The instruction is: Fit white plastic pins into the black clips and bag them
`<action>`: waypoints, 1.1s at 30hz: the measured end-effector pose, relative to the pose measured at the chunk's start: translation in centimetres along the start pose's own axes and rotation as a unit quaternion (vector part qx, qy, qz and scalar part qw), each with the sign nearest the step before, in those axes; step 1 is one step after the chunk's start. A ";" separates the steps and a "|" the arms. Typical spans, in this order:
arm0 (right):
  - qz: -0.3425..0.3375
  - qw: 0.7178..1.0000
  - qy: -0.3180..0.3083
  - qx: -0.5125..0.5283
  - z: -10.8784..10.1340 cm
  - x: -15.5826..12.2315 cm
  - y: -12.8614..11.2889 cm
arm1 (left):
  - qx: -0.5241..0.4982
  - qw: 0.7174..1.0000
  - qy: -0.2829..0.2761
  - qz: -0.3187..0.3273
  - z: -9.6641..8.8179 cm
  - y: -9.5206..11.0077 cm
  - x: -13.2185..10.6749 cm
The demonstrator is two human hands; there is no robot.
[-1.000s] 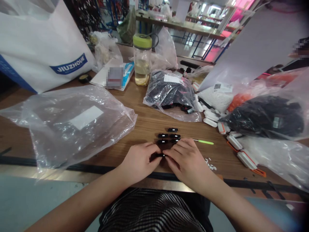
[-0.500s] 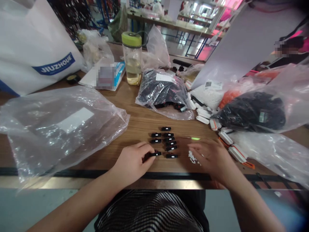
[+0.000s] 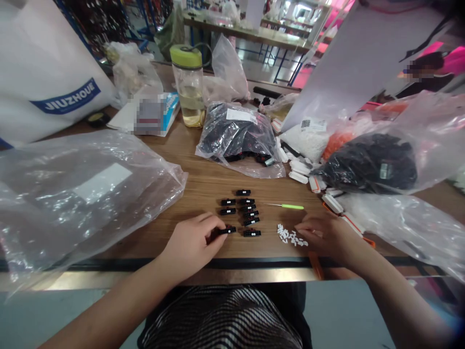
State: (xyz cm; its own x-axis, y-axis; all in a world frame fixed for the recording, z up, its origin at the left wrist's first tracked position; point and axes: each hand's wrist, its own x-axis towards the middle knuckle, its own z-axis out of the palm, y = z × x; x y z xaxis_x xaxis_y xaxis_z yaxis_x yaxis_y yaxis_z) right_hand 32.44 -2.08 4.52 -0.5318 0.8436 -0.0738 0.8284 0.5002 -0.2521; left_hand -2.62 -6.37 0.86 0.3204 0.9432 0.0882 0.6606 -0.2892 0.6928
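My left hand (image 3: 196,240) rests at the table's front, its thumb and fingers closed on the end of a small black connector housing (image 3: 229,230) with white dots on its face. Beside it, several like black connector housings (image 3: 252,233) lie in two rough columns. To the right is a loose pile of tiny white plastic pieces (image 3: 286,235). My right hand (image 3: 327,235) hovers at the pile's right edge, fingers stretched toward it and slightly apart, with nothing visible in them. A thin metal pick with a green handle (image 3: 292,207) lies just behind the pile.
A clear plastic bag (image 3: 145,189) covers the left side. Behind the housings sit a bag of black parts (image 3: 236,135) and a green-lidded bottle (image 3: 187,87). White clips with orange strips (image 3: 332,203) and more bags (image 3: 374,165) crowd the right. Along the front runs a dark table edge (image 3: 254,263).
My right hand has drawn back to the right, uncovering the white pieces and the green handle. My left hand keeps its hold on the housing. The whole view has shifted slightly.
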 end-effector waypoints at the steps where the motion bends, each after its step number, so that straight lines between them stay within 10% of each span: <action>1: -0.013 1.000 0.000 -0.022 0.1 0.0 0.0 | 0.001 1.000 0.002 0.000 0.0 0.0 0.0; 10: 0.007 0.998 0.014 -0.062 0.4 0.1 -0.4 | 0.014 1.000 0.005 -0.001 0.0 0.4 0.3; 20: -0.131 0.971 0.065 0.189 1.4 5.9 -12.4 | 0.000 1.000 0.000 0.001 -0.2 0.6 0.3; 33: -0.142 0.984 0.083 0.072 3.0 7.1 -13.2 | 0.007 1.000 -0.003 0.002 -0.4 0.8 0.4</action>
State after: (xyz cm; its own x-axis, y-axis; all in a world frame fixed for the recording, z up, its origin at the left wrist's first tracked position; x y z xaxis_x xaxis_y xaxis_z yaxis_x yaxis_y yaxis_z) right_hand 17.25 -3.29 4.46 -0.6918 0.7007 0.1744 0.6112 0.6968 -0.3753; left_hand -2.24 -6.13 1.71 0.3277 0.9408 0.0862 0.6689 -0.2955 0.6821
